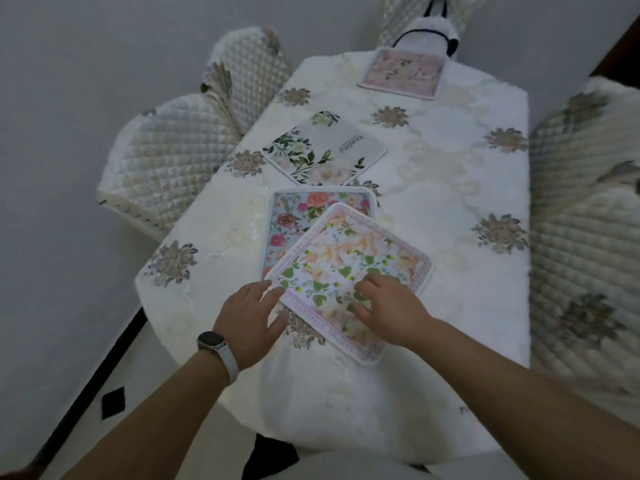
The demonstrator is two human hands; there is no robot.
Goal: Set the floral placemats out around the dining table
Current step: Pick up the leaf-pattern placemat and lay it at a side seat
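Observation:
A peach-and-green floral placemat (349, 268) with a pink border lies turned like a diamond near the table's front. It overlaps a blue placemat with red roses (298, 216). My left hand (251, 315), with a watch on its wrist, touches the top mat's left corner, fingers spread. My right hand (388, 308) presses flat on that mat's near half. A white placemat with green leaves (325, 152) lies skewed at mid-left. A pink placemat (403, 72) sits at the far end. The table (450, 306) wears a white cloth with embroidered flowers.
Quilted chair backs stand at the left (166, 161), (249, 71), at the far end (426, 8) and along the right (585, 237). A white plush thing with a black band (429, 34) rests on the far chair. Tiled floor shows at the lower left.

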